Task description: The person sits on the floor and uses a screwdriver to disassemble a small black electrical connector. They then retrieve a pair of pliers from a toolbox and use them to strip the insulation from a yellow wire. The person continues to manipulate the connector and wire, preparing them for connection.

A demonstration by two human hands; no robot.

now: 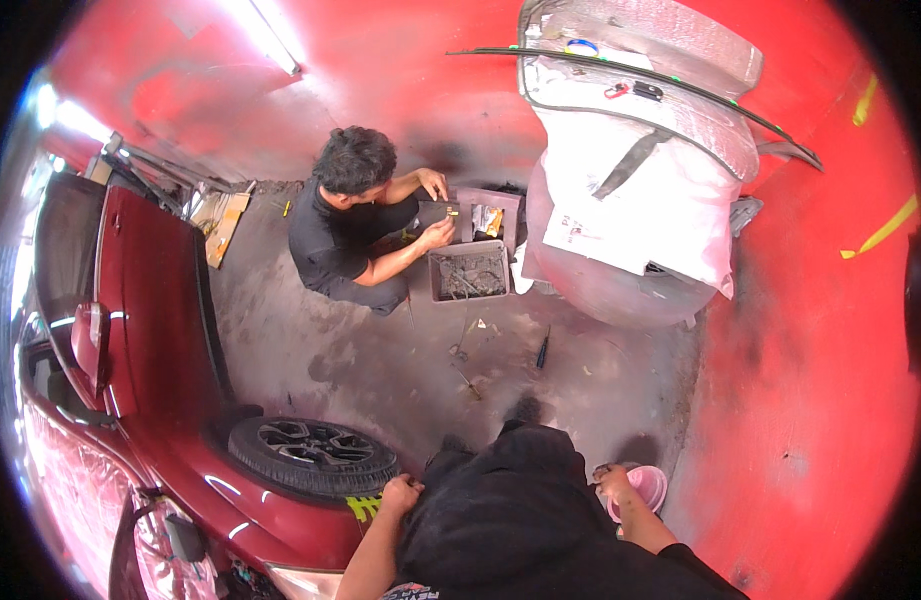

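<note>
My left hand (402, 493) hangs beside my dark trousers with its fingers curled; whether anything is in them is hidden. Close to it are the black tyre and alloy wheel (315, 452) of a dark red car (160, 370), and strips of yellow-green tape (363, 508) on the car's edge. On the other side, my right hand (611, 479) is held low with bent fingers, and something small and dark may be in them. Just beyond that hand, partly covered by my forearm, stands a pink bucket (648, 487).
A person in black (330, 220) squats ahead, hands over a dark box. Beside them sits a grey crate (468, 272) of small parts. A bumper-like panel (610, 280) under white sheeting leans at the red wall. A dark screwdriver-like tool (542, 350) lies on the floor.
</note>
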